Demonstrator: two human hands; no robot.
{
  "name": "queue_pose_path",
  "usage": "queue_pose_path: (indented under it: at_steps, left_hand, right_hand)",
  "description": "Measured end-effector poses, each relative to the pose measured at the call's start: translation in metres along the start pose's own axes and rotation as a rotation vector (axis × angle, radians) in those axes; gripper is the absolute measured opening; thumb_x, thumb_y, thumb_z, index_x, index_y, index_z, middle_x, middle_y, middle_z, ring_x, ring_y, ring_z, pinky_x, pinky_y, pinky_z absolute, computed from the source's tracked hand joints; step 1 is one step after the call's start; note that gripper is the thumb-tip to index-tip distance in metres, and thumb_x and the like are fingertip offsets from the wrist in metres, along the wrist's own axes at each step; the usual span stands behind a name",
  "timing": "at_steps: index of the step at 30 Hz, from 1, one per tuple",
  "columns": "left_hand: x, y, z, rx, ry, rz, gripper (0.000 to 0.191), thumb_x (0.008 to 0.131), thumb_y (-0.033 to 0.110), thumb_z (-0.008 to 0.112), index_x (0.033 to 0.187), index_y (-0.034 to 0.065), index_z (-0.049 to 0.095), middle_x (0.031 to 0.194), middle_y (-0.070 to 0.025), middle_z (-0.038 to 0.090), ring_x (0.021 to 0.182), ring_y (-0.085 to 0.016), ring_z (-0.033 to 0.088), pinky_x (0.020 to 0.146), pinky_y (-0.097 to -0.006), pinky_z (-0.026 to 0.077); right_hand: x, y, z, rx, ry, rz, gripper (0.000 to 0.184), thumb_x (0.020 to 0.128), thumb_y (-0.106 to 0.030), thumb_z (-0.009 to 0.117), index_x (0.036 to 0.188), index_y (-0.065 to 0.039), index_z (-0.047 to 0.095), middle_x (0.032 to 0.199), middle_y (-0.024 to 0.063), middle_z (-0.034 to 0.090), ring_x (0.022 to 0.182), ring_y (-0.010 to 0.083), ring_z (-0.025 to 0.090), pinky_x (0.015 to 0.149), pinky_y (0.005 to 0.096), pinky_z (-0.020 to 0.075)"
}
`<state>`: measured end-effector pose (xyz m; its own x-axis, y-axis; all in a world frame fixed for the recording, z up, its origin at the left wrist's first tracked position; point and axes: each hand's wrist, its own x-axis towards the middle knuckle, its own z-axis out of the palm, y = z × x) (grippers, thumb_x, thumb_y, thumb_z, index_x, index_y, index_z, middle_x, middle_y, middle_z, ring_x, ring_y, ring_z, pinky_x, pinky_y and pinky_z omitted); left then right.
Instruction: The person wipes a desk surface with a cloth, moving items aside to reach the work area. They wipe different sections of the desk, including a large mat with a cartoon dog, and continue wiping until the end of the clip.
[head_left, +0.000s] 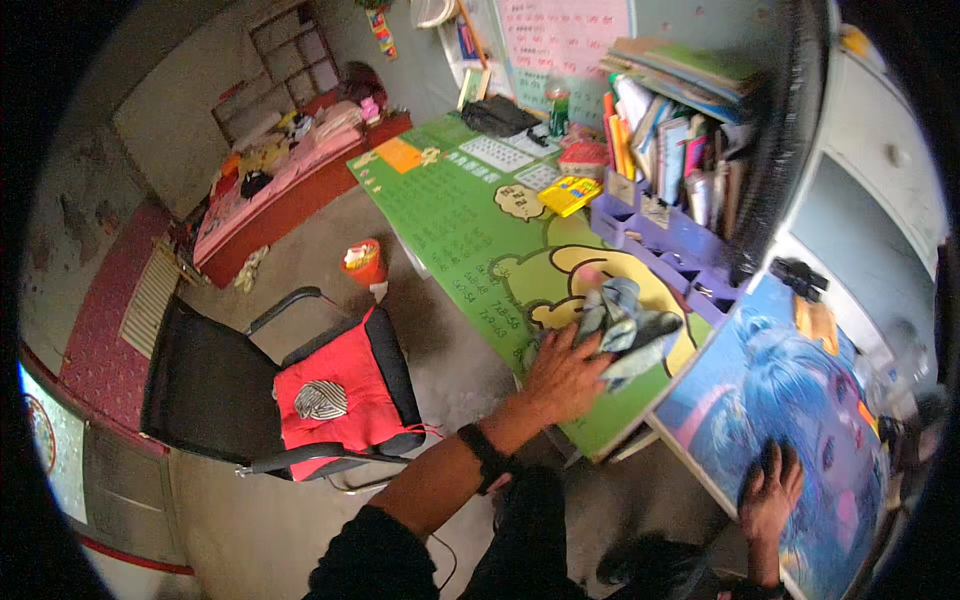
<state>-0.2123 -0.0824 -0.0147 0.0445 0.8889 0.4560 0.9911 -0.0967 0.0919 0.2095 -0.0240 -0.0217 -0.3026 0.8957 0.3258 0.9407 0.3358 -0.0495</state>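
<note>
My left hand (564, 376), with a black band on its wrist, grips a crumpled grey-blue cloth (626, 319) against the green desk mat (450, 217). The mat bears a cartoon figure and printed sums, and the cloth lies over part of that figure. At the lower right, my right hand (772, 487) rests palm down, holding nothing, on a blue surface printed with a doll-like face (795, 382). This surface adjoins the desk's near right end.
A purple organizer (667, 244) with upright books borders the desk's back edge. Nearby lie a yellow box (570, 195), a black bag (499, 115) and a green bottle (557, 112). Left of the desk stand a black chair (210, 375) with a red cushion (360, 375) and a red bin (364, 261).
</note>
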Motion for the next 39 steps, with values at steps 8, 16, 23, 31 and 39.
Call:
queue_pose_path:
  at_steps: [8,16,23,31,39]
  left_hand:
    - [0.005,0.003,-0.013,-0.114,-0.156,-0.032,0.037,0.076,0.029,0.074,0.111,0.0157,0.073,0.144,-0.0169,0.052,0.133,-0.051,0.042,0.100,-0.0666,0.041]
    - [0.012,-0.003,-0.024,-0.324,-0.282,-0.085,0.032,0.082,0.023,0.063,0.112,0.0145,0.071,0.146,-0.0144,0.051,0.135,-0.051,0.042,0.103,-0.0610,0.044]
    - [0.010,0.002,-0.021,-0.345,-0.224,-0.149,0.026,0.089,0.029,0.064,0.109,0.0149,0.073,0.140,-0.0119,0.056,0.132,-0.049,0.047,0.104,-0.0614,0.042]
    - [0.009,-0.005,-0.016,-0.425,-0.262,-0.104,0.025,0.084,0.026,0.071,0.106,0.0143,0.071,0.134,-0.0153,0.057,0.124,-0.054,0.048,0.096,-0.0687,0.041]
    - [0.015,-0.008,-0.016,-0.379,-0.126,-0.053,0.018,0.077,0.015,0.072,0.094,0.0103,0.072,0.126,-0.0158,0.059,0.122,-0.054,0.049,0.094,-0.0672,0.042]
  right_hand:
    - [0.009,-0.012,-0.023,-0.064,-0.055,-0.134,0.044,0.108,-0.031,0.040,0.134,-0.004,0.062,0.142,0.0221,0.055,0.120,0.0436,0.054,0.099,0.0568,0.0443]
    - [0.023,-0.009,-0.022,-0.026,-0.063,-0.257,0.047,0.105,-0.032,0.049,0.143,-0.004,0.053,0.141,0.0249,0.053,0.124,0.0470,0.050,0.101,0.0588,0.0431]
    - [0.066,-0.008,-0.035,0.134,-0.351,-0.386,0.040,0.103,-0.026,0.053,0.138,-0.008,0.057,0.139,0.0167,0.057,0.127,0.0398,0.051,0.105,0.0528,0.0412]
    - [0.037,-0.062,0.012,-0.086,-0.295,0.537,0.064,0.093,-0.022,0.055,0.150,-0.002,0.035,0.154,0.0283,0.030,0.141,0.0482,0.027,0.119,0.0578,0.0213]
    - [0.043,-0.076,0.012,-0.090,-0.245,0.568,0.065,0.091,-0.025,0.057,0.150,-0.006,0.038,0.151,0.0284,0.033,0.140,0.0499,0.029,0.117,0.0611,0.0239]
